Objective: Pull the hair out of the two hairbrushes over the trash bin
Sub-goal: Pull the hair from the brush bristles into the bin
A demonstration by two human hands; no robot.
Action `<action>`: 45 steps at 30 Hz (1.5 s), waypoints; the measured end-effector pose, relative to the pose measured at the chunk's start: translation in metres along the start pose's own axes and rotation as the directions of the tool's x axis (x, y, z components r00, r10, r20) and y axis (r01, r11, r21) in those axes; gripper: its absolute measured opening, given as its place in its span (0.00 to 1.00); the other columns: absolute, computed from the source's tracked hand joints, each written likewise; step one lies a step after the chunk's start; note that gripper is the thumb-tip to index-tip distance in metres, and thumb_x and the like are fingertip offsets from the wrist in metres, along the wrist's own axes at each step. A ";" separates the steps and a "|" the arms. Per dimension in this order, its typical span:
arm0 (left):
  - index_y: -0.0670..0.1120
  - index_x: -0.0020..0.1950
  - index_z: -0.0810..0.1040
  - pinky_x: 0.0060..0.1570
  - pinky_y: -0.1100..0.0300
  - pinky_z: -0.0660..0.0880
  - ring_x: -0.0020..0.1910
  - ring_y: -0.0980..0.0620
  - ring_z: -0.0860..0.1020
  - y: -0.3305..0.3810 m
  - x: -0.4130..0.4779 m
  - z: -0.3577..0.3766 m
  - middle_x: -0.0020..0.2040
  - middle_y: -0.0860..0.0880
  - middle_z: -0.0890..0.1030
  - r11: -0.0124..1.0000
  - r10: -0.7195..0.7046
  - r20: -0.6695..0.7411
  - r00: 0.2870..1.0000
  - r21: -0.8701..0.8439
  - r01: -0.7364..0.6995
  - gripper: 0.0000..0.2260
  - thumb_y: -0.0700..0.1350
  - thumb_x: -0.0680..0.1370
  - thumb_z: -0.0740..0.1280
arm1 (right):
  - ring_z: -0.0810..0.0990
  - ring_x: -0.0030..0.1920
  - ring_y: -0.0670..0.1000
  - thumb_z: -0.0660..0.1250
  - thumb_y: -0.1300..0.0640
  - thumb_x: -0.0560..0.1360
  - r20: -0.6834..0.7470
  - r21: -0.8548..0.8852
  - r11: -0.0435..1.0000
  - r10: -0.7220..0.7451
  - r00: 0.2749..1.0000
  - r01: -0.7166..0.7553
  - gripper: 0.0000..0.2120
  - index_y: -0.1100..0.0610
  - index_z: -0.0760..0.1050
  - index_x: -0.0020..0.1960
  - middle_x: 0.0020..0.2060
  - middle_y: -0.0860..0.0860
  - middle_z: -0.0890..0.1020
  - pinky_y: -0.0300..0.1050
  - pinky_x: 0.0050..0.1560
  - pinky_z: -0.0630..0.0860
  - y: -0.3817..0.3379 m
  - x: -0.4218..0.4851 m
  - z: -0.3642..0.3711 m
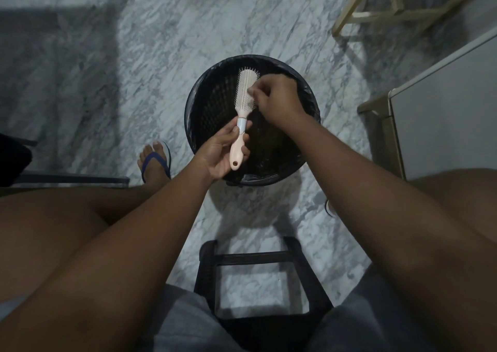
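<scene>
Hairbrush (243,109) in left hand (217,155), right (277,100) perhaps atop

Open marble floor (161,42) upper left and upper centre. Obstacles:
- trash bin (204,82), centre
- foot (154,160), just left of the bin
- wooden frame (376,15), upper right
- white cabinet (443,109), right edge
- black stool (252,257), lower centre

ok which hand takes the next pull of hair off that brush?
Right. The right hand pinches at the bristles of the hairbrush above the trash bin. The left hand grips the handle, so it probably best just steadies it.
</scene>
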State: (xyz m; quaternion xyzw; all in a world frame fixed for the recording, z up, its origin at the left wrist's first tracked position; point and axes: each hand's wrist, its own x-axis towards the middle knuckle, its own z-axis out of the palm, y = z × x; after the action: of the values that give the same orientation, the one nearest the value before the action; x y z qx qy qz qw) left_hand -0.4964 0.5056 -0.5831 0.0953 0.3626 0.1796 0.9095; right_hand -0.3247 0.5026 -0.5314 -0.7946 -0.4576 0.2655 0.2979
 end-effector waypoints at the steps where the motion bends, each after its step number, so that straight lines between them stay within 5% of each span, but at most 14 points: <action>1: 0.45 0.74 0.68 0.36 0.61 0.76 0.44 0.54 0.77 0.000 0.000 0.000 0.60 0.47 0.78 1.000 0.000 -0.002 1.000 -0.002 0.000 0.22 0.37 0.80 0.61 | 0.80 0.39 0.45 0.69 0.55 0.76 -0.050 0.039 0.999 0.026 0.998 -0.024 0.09 0.60 0.83 0.44 0.37 0.51 0.84 0.38 0.45 0.75 -0.002 0.004 -0.005; 5: 0.45 0.71 0.70 0.36 0.62 0.76 0.43 0.53 0.77 -0.004 -0.003 -0.002 0.60 0.47 0.78 1.000 -0.001 -0.006 1.000 -0.003 0.001 0.21 0.36 0.78 0.62 | 0.83 0.39 0.49 0.66 0.55 0.77 -0.175 0.165 0.978 0.153 0.972 -0.125 0.11 0.59 0.83 0.41 0.36 0.52 0.85 0.42 0.46 0.79 0.004 0.016 -0.019; 9: 0.46 0.69 0.72 0.37 0.62 0.76 0.44 0.54 0.77 -0.002 -0.004 -0.001 0.60 0.47 0.78 1.000 -0.003 0.011 1.000 -0.014 0.004 0.19 0.36 0.78 0.63 | 0.80 0.34 0.46 0.64 0.65 0.78 0.009 0.119 0.949 0.293 0.956 -0.292 0.08 0.63 0.82 0.47 0.41 0.56 0.85 0.25 0.37 0.75 0.033 -0.002 -0.005; 12: 0.46 0.68 0.73 0.37 0.62 0.76 0.44 0.54 0.77 0.000 -0.005 -0.001 0.60 0.47 0.78 1.000 0.000 0.010 1.000 -0.017 0.000 0.18 0.36 0.78 0.62 | 0.84 0.49 0.51 0.64 0.71 0.74 0.009 0.126 0.946 0.301 0.954 -0.300 0.13 0.63 0.81 0.56 0.49 0.57 0.85 0.45 0.58 0.80 0.044 -0.008 0.005; 14: 0.45 0.68 0.74 0.37 0.62 0.76 0.44 0.54 0.77 -0.001 -0.005 -0.001 0.60 0.47 0.78 1.000 0.001 0.000 1.000 -0.014 -0.001 0.18 0.36 0.79 0.62 | 0.82 0.53 0.50 0.66 0.65 0.76 -0.017 0.202 0.947 0.260 0.966 -0.251 0.16 0.61 0.77 0.64 0.53 0.55 0.83 0.48 0.60 0.79 0.032 -0.007 0.004; 16: 0.46 0.69 0.73 0.36 0.61 0.76 0.44 0.53 0.77 -0.002 -0.004 0.000 0.60 0.47 0.79 1.000 -0.002 -0.014 1.000 0.004 0.002 0.19 0.36 0.79 0.62 | 0.82 0.50 0.46 0.72 0.51 0.74 0.007 0.212 0.954 0.213 0.977 -0.210 0.24 0.57 0.74 0.67 0.53 0.50 0.82 0.39 0.55 0.78 0.017 -0.007 0.002; 19: 0.47 0.71 0.71 0.36 0.60 0.75 0.42 0.53 0.78 -0.004 -0.005 0.001 0.59 0.47 0.80 0.998 -0.003 -0.034 0.999 0.062 0.005 0.21 0.35 0.79 0.62 | 0.80 0.48 0.45 0.80 0.45 0.64 0.037 0.089 0.983 0.155 0.987 -0.158 0.33 0.58 0.76 0.63 0.52 0.50 0.82 0.36 0.52 0.77 0.005 -0.004 0.004; 29: 0.46 0.69 0.73 0.34 0.59 0.76 0.41 0.52 0.78 -0.008 -0.009 -0.006 0.60 0.46 0.80 0.992 -0.019 -0.059 0.998 0.124 0.026 0.18 0.34 0.80 0.60 | 0.81 0.40 0.45 0.76 0.56 0.71 0.036 -0.055 0.986 0.160 0.986 -0.158 0.06 0.58 0.84 0.44 0.38 0.50 0.84 0.40 0.50 0.79 0.007 0.005 -0.005; 35: 0.46 0.72 0.70 0.35 0.61 0.75 0.40 0.54 0.77 -0.008 -0.010 -0.012 0.61 0.47 0.79 0.999 0.001 -0.046 0.999 0.041 0.001 0.20 0.36 0.80 0.60 | 0.82 0.33 0.46 0.65 0.62 0.77 -0.043 0.226 0.937 0.282 0.959 -0.265 0.08 0.60 0.83 0.44 0.37 0.53 0.85 0.39 0.41 0.81 0.005 0.022 -0.022; 39: 0.46 0.71 0.71 0.36 0.61 0.75 0.42 0.53 0.77 -0.004 -0.010 -0.007 0.61 0.47 0.79 0.999 -0.004 -0.018 1.000 0.046 0.005 0.20 0.36 0.79 0.61 | 0.81 0.39 0.48 0.59 0.66 0.80 0.052 0.394 0.832 0.405 0.913 -0.391 0.11 0.65 0.76 0.59 0.48 0.57 0.82 0.40 0.36 0.81 0.011 0.016 -0.014; 42: 0.47 0.69 0.73 0.35 0.60 0.76 0.42 0.53 0.78 -0.005 -0.010 -0.004 0.61 0.47 0.80 0.998 -0.020 -0.010 1.000 0.056 0.021 0.19 0.36 0.78 0.62 | 0.82 0.49 0.49 0.70 0.54 0.77 0.148 0.516 0.758 0.380 0.913 -0.399 0.24 0.61 0.70 0.69 0.51 0.52 0.80 0.49 0.48 0.84 0.010 0.008 -0.006; 45: 0.48 0.67 0.75 0.36 0.58 0.76 0.42 0.52 0.78 -0.007 -0.010 -0.003 0.61 0.47 0.80 0.994 -0.054 -0.009 0.999 0.093 0.055 0.18 0.35 0.79 0.62 | 0.85 0.49 0.49 0.79 0.48 0.66 0.058 0.395 0.863 0.321 0.945 -0.317 0.27 0.59 0.80 0.61 0.50 0.52 0.85 0.54 0.53 0.83 0.012 0.008 -0.002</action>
State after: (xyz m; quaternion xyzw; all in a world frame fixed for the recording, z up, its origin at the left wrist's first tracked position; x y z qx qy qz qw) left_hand -0.5031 0.4956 -0.5813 0.1273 0.3762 0.1380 0.9073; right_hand -0.3133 0.5049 -0.5397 -0.7829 -0.2549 0.3949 0.4076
